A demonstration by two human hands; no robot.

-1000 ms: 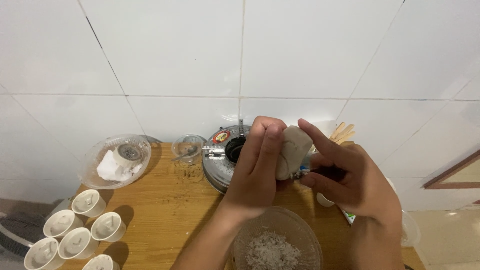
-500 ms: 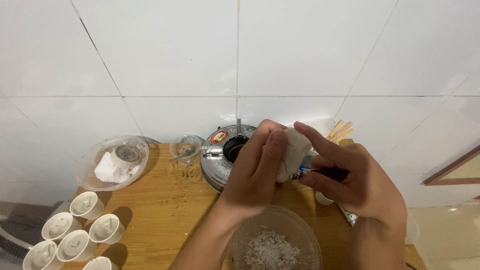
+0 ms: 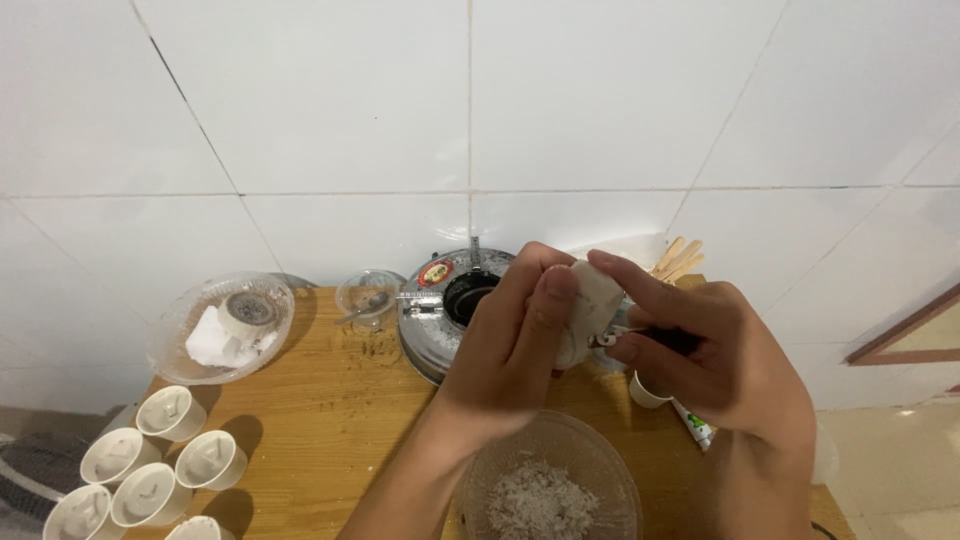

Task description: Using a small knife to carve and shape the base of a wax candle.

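Note:
My left hand point(image 3: 510, 340) grips a white waxy block point(image 3: 590, 300) from the left, thumb pressed on its front. My right hand point(image 3: 715, 360) holds a small dark-handled blade point(image 3: 640, 340) whose metal tip lies against the block's lower right side. Both hands hover above a clear glass bowl point(image 3: 480, 480) that contains white flakes point(image 3: 540, 500). Part of the block is hidden by my fingers.
A round metal burner point(image 3: 435, 310) sits behind my hands, with a small glass cup point(image 3: 368, 297) to its left. At the left stand a clear plastic container point(image 3: 180, 340) with white pieces and several white cups with wicks point(image 3: 150, 460). Wooden sticks point(image 3: 675, 260) lean at the back right. White tiled wall behind.
Both hands and the block have shifted very slightly; the grip and the blade's place against the block look the same.

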